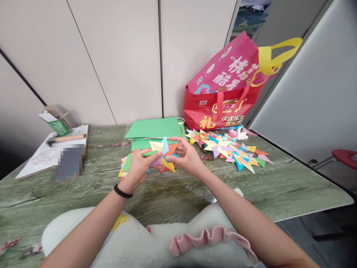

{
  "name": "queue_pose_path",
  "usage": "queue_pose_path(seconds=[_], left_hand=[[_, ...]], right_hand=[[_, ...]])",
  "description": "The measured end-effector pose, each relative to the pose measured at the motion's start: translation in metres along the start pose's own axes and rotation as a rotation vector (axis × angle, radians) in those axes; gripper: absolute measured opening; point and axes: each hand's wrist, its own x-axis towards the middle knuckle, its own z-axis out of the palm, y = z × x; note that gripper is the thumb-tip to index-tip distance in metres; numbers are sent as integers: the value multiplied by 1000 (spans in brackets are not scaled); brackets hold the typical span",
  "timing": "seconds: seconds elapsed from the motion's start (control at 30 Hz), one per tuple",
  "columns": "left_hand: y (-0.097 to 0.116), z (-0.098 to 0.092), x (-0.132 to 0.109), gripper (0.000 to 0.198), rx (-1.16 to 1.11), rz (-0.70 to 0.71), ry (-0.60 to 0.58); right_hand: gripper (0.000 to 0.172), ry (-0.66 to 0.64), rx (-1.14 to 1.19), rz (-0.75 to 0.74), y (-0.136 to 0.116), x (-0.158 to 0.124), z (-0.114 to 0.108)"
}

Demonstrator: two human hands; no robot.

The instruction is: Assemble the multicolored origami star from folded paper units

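Both hands, left hand (138, 166) and right hand (186, 155), pinch the paper star (163, 155); support each point, grip light, avoid creasing.

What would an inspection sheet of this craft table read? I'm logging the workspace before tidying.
Surface: green wood-grain table, partly covered.
Job's things: multicoloured paper star held above a stack of coloured sheets.
Clutter: pile of finished stars, red bag, pink bag, small green box, white board.
Grippers: left hand and right hand both grip the star.
Cables: nothing seen.
Surroundings: beige wall panels, red stool.
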Motion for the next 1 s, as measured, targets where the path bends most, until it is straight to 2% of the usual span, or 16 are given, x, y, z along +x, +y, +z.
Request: queue_pose_path(seconds=[0.07, 0.1, 0.23, 0.3, 0.53, 0.73, 0.8, 0.93, 1.0], left_hand=[[1, -1, 0, 29, -17, -9, 11], [1, -2, 0, 29, -22, -14, 7], [1, -5, 0, 30, -16, -44, -62], [-1, -7, 1, 30, -4, -53, -101], [-3, -8, 4, 30, -27, -36, -97], [-1, -7, 1, 30, -58, -44, -124], [-1, -8, 2, 30, -56, -39, -125], [-3, -7, 3, 29, -32, -16, -127], [-3, -7, 3, 30, -12, -6, -120]], right_hand=[[68, -17, -24, -13, 2, 1, -1], [66, -19, -27, -4, 3, 1, -2], [46, -23, 12, 39, 5, 1, -2], [43, 0, 21, 33, 4, 1, -2], [64, 105, -52, -22, 1, -2, 1], [63, 103, -87, -99, 1, -4, 3], [55, 111, -149, -126, 2, -4, 4], [28, 82, -234, -150, 4, -4, 4], [24, 75, -262, -156, 5, -4, 4]])
